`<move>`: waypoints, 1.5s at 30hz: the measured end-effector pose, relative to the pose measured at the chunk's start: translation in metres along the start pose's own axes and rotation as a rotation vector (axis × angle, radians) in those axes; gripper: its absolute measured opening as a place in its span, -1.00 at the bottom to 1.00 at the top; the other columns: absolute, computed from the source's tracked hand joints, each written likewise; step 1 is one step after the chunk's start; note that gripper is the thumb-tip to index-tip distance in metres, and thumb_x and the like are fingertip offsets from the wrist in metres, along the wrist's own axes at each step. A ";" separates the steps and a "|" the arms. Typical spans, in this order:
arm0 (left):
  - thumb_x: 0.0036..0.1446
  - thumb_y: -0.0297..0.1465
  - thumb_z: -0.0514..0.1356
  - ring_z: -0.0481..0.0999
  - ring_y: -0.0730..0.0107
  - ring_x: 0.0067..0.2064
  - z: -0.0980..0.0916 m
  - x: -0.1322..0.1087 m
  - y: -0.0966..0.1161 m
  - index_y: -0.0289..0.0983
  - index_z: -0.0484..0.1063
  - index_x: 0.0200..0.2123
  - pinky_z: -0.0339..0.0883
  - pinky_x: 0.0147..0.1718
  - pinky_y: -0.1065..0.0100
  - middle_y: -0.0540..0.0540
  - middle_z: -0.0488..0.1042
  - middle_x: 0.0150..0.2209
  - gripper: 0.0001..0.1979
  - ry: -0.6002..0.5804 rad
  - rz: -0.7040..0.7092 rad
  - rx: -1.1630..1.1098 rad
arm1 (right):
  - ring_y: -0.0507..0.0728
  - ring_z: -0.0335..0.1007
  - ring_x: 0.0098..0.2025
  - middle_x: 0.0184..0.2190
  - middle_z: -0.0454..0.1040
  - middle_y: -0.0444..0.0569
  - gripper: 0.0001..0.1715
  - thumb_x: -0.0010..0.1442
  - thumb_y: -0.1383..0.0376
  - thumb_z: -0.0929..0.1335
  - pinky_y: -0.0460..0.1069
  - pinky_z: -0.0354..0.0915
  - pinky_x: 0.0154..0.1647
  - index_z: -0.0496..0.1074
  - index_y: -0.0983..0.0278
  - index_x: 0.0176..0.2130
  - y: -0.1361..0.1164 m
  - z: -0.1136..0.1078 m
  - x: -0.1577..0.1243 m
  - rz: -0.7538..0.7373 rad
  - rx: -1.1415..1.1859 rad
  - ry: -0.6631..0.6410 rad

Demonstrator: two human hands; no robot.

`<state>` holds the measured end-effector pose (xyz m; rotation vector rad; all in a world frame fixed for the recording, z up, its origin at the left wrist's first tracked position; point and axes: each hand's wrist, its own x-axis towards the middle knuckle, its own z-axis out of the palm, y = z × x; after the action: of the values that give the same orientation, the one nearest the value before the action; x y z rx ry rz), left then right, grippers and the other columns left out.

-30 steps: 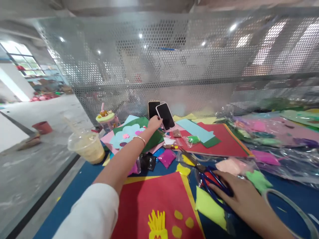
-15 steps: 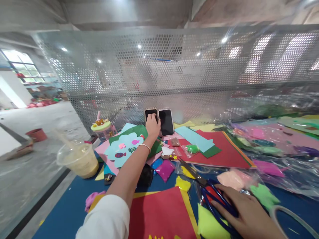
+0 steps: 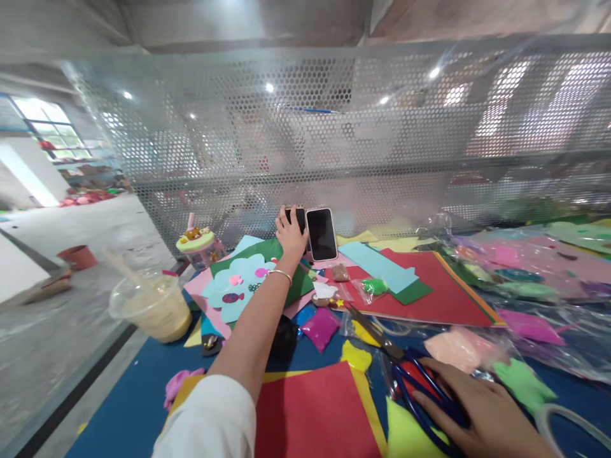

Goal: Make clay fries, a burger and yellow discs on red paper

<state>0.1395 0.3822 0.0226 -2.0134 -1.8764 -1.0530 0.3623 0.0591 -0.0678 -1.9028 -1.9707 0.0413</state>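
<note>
My left hand (image 3: 291, 235) reaches to the back of the table, its fingers spread over the dark screen of a smartphone (image 3: 300, 217). The hand hides much of that phone. A second smartphone (image 3: 321, 234) with a pale case leans upright beside it against the perforated panel. At the lower right, my right hand (image 3: 482, 407) is closed on the dark blue handles of a pair of scissors (image 3: 420, 388). The blades point forward and left over small bags of clay. Below my left forearm lies red paper (image 3: 315, 413) on a yellow sheet.
A light blue cloud cutout with fish (image 3: 233, 299) lies left of my forearm. A plastic cup of drink (image 3: 155, 312) stands at the left edge, near a lidded cup (image 3: 198, 245). Clay packets (image 3: 321, 327), red sheets (image 3: 429, 289) and a tape ring (image 3: 548, 420) lie around. A perforated panel (image 3: 382, 146) borders the back.
My left hand has shifted up and slightly left over the phone, its fingers now near the top edge. The view has turned slightly left. My right hand keeps the scissors.
</note>
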 end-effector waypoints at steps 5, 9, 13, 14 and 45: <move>0.06 -0.27 0.25 0.13 -0.01 0.21 -0.002 0.003 -0.005 -0.19 0.04 0.26 0.42 -0.06 0.16 -0.24 -0.07 0.33 -0.27 0.013 -0.007 -0.017 | 0.35 0.54 -0.14 -0.16 0.60 -0.01 -0.63 0.19 0.02 0.25 0.19 0.46 -0.20 0.50 0.08 -0.12 0.002 0.003 0.000 0.013 0.014 0.011; 0.02 -0.29 0.26 0.19 0.01 0.15 0.000 0.003 0.000 -0.19 0.07 0.22 0.43 -0.07 0.14 -0.24 -0.05 0.31 -0.29 0.043 -0.022 -0.031 | 0.30 0.53 -0.10 -0.12 0.59 -0.05 -0.59 0.22 0.03 0.24 0.14 0.44 -0.17 0.48 0.15 -0.08 0.000 0.004 -0.001 0.004 -0.015 -0.013; -0.03 -0.31 0.29 0.19 -0.08 0.14 0.004 0.003 0.007 -0.19 0.08 0.21 0.44 -0.12 0.04 -0.27 -0.05 0.30 -0.26 0.063 -0.027 -0.034 | 0.27 0.54 -0.12 -0.13 0.59 -0.06 -0.57 0.21 0.02 0.24 0.11 0.42 -0.17 0.47 0.17 -0.07 0.001 0.006 -0.001 0.006 -0.021 0.005; -0.03 -0.31 0.29 0.18 -0.10 0.14 0.006 0.003 0.008 -0.19 0.07 0.21 0.44 -0.13 0.02 -0.28 -0.05 0.30 -0.26 0.064 -0.024 -0.034 | 0.27 0.54 -0.13 -0.14 0.60 -0.06 -0.57 0.21 0.03 0.24 0.11 0.41 -0.17 0.47 0.17 -0.07 0.001 0.007 -0.001 0.008 -0.020 0.010; 0.26 -0.30 0.14 0.48 0.27 -0.10 -0.010 -0.019 -0.072 -0.29 0.35 0.02 0.44 -0.14 0.15 -0.16 0.42 -0.03 -0.69 -0.634 0.692 0.384 | 0.27 0.58 -0.24 -0.23 0.62 -0.04 -0.59 0.11 0.02 0.30 0.11 0.46 -0.24 0.53 0.17 -0.15 0.006 0.002 0.002 0.013 0.036 0.006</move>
<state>0.0701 0.3738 -0.0040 -2.5906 -1.2263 0.1284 0.3672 0.0624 -0.0708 -1.8906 -1.9409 0.0746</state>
